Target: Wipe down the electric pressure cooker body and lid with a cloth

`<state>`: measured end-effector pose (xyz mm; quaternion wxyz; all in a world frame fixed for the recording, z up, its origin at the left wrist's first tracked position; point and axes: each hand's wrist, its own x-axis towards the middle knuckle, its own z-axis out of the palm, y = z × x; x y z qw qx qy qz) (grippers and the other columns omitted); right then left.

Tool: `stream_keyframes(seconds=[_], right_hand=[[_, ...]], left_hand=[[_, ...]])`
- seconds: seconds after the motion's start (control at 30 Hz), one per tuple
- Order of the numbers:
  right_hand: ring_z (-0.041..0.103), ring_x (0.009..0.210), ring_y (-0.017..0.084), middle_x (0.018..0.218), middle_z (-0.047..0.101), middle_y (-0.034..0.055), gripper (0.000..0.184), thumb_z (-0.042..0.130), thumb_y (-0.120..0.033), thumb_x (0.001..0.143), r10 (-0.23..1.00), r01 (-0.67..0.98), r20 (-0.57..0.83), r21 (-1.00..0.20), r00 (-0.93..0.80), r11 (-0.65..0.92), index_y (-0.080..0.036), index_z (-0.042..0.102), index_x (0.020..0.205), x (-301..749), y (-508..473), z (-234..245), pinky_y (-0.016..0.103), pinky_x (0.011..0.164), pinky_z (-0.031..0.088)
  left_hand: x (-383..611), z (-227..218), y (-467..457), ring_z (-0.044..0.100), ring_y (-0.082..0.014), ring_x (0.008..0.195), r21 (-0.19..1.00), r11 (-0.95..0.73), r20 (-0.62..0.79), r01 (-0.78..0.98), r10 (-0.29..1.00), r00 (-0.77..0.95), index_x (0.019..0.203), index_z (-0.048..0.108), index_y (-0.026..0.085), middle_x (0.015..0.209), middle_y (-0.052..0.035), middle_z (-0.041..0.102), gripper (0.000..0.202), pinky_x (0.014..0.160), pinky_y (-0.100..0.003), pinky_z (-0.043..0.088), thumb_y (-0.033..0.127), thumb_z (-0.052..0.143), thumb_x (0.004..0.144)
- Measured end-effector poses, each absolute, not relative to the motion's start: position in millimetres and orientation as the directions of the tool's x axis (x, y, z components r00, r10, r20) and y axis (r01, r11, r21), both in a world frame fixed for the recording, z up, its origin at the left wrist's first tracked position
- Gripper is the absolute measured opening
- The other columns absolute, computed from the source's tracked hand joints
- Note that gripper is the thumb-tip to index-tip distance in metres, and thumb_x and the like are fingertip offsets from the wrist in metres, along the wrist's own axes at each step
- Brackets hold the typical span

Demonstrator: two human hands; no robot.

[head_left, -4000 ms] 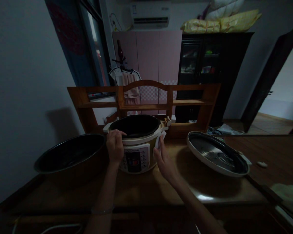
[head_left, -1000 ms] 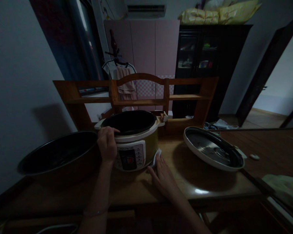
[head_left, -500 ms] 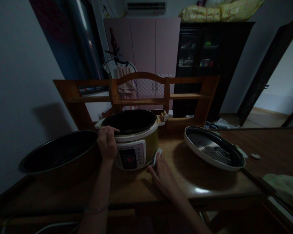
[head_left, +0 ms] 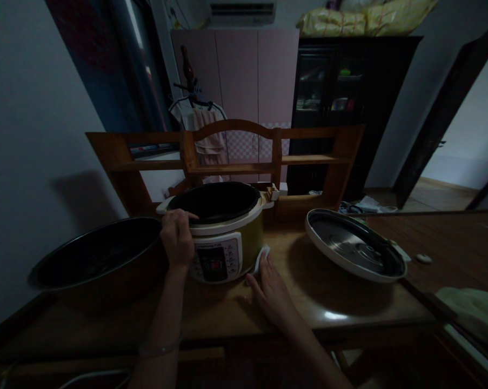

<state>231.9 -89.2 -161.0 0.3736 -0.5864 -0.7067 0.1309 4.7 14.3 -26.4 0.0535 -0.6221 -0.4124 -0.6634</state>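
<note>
An electric pressure cooker (head_left: pixel 249 243), green with a white rim and a front control panel, stands without its lid on the wooden desk. My left hand (head_left: pixel 178 237) is closed over the cooker's front left rim, one finger reaching inward over the dark opening. Low on the cooker's right side, my right hand (head_left: pixel 270 283) presses a white cloth or tissue (head_left: pixel 262 256) against the wall near the base. Most of that cloth is hidden under the fingers. To the left sits a wide dark inner pot (head_left: pixel 106 281); to the right, the lid (head_left: pixel 355 246) lies with its metal inside facing up.
Behind the cooker rises a wooden shelf rack (head_left: pixel 231 168) along the desk's back. The desk (head_left: pixel 304 302) has its front edge close to me. A small white object (head_left: pixel 423 259) and pale fabric (head_left: pixel 468 310) lie farther right.
The whole view has shifted very slightly. Both hands stay at the cooker, the left on the rim and the right with the cloth at the lower side, with hardly any movement.
</note>
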Motion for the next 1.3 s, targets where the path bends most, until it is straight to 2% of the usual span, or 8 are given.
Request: stream_keyframes(seconds=[0.2, 0.5, 0.83, 1.07, 1.17, 1.23, 1.3], right_hand=[[0.006, 0.155, 0.026, 0.168, 0.001, 0.0106, 0.076, 0.039, -0.047, 0.105, 0.905, 0.702, 0.425, -0.638, -0.019, 0.315, -0.016, -0.002, 0.162, 231.5, -89.2, -158.4, 0.051, 0.125, 0.020], [0.011, 0.155, 0.026, 0.168, 0.004, 0.0109, 0.074, 0.040, -0.045, 0.105, 0.885, 0.663, 0.466, -0.665, 0.008, 0.344, -0.019, -0.001, 0.162, 229.4, -93.3, -151.6, 0.051, 0.124, 0.023], [0.030, 0.150, 0.024, 0.163, 0.027, 0.0133, 0.067, 0.044, -0.038, 0.104, 0.832, 0.682, 0.550, -0.636, 0.072, 0.361, -0.016, 0.017, 0.161, 231.6, -92.8, -152.7, 0.045, 0.121, 0.033], [0.038, 0.146, 0.026, 0.160, 0.035, 0.0136, 0.062, 0.042, -0.037, 0.103, 0.833, 0.650, 0.544, -0.670, 0.101, 0.359, -0.014, 0.026, 0.159, 231.9, -91.0, -153.3, 0.045, 0.118, 0.037], [0.055, 0.134, 0.029, 0.148, 0.054, 0.0150, 0.061, 0.039, -0.040, 0.103, 0.856, 0.593, 0.491, -0.742, 0.162, 0.313, -0.015, 0.030, 0.158, 234.5, -90.6, -147.4, 0.044, 0.106, 0.049], [0.068, 0.115, 0.029, 0.127, 0.069, 0.0141, 0.060, 0.038, -0.041, 0.103, 0.865, 0.562, 0.454, -0.781, 0.211, 0.273, -0.016, 0.033, 0.157, 237.3, -90.8, -137.4, 0.040, 0.091, 0.056], [0.074, 0.093, 0.027, 0.103, 0.076, 0.0108, 0.058, 0.037, -0.041, 0.102, 0.870, 0.543, 0.436, -0.800, 0.231, 0.257, -0.015, 0.039, 0.154, 240.5, -90.3, -121.2, 0.033, 0.076, 0.057]], left_hand=[[5.1, -26.0, 13.9, 0.056, -0.0217, 0.097, 0.481, -0.644, 0.868, 0.595, 0.446, -0.219, 0.075, 0.063, 0.022, 0.083, -0.0054, 0.061, 0.046, 0.096, -0.036, 0.041, 0.041, 0.032, 0.102], [4.7, -26.2, 13.9, 0.056, -0.0222, 0.098, 0.486, -0.636, 0.863, 0.599, 0.457, -0.215, 0.076, 0.063, 0.022, 0.084, -0.0061, 0.061, 0.047, 0.097, -0.037, 0.041, 0.042, 0.030, 0.102], [4.5, -26.6, 14.5, 0.056, -0.0221, 0.099, 0.482, -0.649, 0.867, 0.589, 0.449, -0.214, 0.076, 0.063, 0.022, 0.084, -0.0060, 0.061, 0.045, 0.097, -0.037, 0.040, 0.041, 0.032, 0.102], [3.5, -26.7, 16.1, 0.056, -0.0222, 0.097, 0.475, -0.649, 0.869, 0.594, 0.452, -0.201, 0.076, 0.062, 0.022, 0.084, -0.0052, 0.061, 0.044, 0.097, -0.037, 0.040, 0.040, 0.031, 0.102], [3.4, -25.8, 15.8, 0.055, -0.0217, 0.096, 0.474, -0.641, 0.866, 0.604, 0.462, -0.189, 0.076, 0.061, 0.023, 0.084, -0.0049, 0.060, 0.043, 0.096, -0.037, 0.040, 0.040, 0.031, 0.102], [3.6, -25.3, 15.3, 0.055, -0.0214, 0.095, 0.476, -0.643, 0.865, 0.600, 0.465, -0.189, 0.076, 0.060, 0.023, 0.084, -0.0048, 0.060, 0.043, 0.096, -0.037, 0.040, 0.040, 0.031, 0.102], [3.9, -24.9, 14.8, 0.055, -0.0215, 0.095, 0.472, -0.649, 0.868, 0.597, 0.462, -0.184, 0.076, 0.060, 0.023, 0.083, -0.0046, 0.060, 0.042, 0.096, -0.037, 0.040, 0.039, 0.031, 0.102]])
